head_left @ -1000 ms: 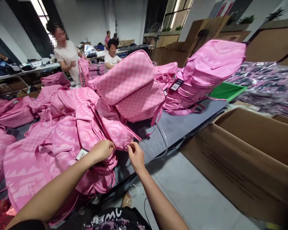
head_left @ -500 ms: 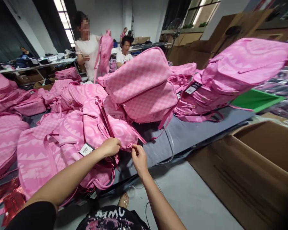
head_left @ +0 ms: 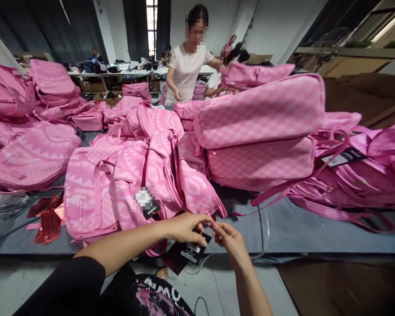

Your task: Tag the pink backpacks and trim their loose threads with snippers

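Observation:
My left hand (head_left: 186, 227) and my right hand (head_left: 229, 239) meet at the table's front edge, fingertips pinched together on something small that I cannot make out. A black hang tag (head_left: 193, 249) hangs just under my left hand. Right behind my hands lies a pink patterned backpack (head_left: 141, 184) with another black tag (head_left: 146, 202) on it. A pink checkered backpack (head_left: 260, 131) rests on the pile to the right.
Many pink backpacks (head_left: 33, 153) cover the grey table (head_left: 283, 228). Red foil pieces (head_left: 46, 217) lie at the left. A person in a white shirt (head_left: 187, 70) stands across the table handling a pink bag (head_left: 250, 74). A cardboard box (head_left: 342, 285) sits at lower right.
The view has swung left, so the boxes at the right have mostly left the frame. My hands stay pinched together near the bag's edge, and a black tag now shows under my left hand.

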`<state>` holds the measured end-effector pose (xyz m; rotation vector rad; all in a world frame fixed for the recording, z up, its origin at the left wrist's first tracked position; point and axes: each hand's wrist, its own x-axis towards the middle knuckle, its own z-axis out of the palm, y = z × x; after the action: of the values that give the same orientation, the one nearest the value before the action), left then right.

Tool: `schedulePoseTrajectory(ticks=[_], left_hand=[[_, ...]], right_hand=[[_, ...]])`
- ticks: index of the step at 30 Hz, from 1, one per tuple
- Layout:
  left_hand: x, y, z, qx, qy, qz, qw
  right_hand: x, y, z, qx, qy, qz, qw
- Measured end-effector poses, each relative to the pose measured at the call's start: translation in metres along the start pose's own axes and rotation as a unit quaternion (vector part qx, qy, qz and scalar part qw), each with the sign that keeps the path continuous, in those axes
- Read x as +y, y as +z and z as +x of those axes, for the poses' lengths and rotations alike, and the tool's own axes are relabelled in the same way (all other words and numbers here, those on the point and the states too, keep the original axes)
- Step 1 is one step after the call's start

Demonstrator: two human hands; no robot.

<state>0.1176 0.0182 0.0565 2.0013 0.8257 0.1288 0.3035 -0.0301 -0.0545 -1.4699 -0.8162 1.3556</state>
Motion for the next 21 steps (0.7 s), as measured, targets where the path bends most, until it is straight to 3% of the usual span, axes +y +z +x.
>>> schedulePoseTrajectory(ticks=[4,8,11,14,18,21], left_hand=[[-0.018,0.023,-0.019,0.166,0.067,-0.05,0.982],[-0.032,0.026,-0.023,0.287,0.092,-0.006,0.953],[-0.039,0.024,-0.019,0.307,0.113,0.021,0.945],[-0.042,0.024,-0.013,0.304,0.175,0.14,0.926],[-0.036,0.024,-0.007,0.361,0.236,0.338,0.837],[-0.028,0.021,-0.004,0.379,0.239,0.397,0.801]], right_hand=[[-0.007,-0.007,0.002,-0.114,0.071,0.107,0.985],[-0.011,-0.009,0.003,-0.176,0.127,0.201,0.955],[-0.013,-0.008,0.004,-0.203,0.137,0.231,0.942],[-0.013,-0.007,0.004,-0.243,0.105,0.256,0.93],[-0.015,-0.002,0.0,-0.299,0.097,0.253,0.915],[-0.019,0.007,-0.005,-0.272,0.098,0.274,0.917]])
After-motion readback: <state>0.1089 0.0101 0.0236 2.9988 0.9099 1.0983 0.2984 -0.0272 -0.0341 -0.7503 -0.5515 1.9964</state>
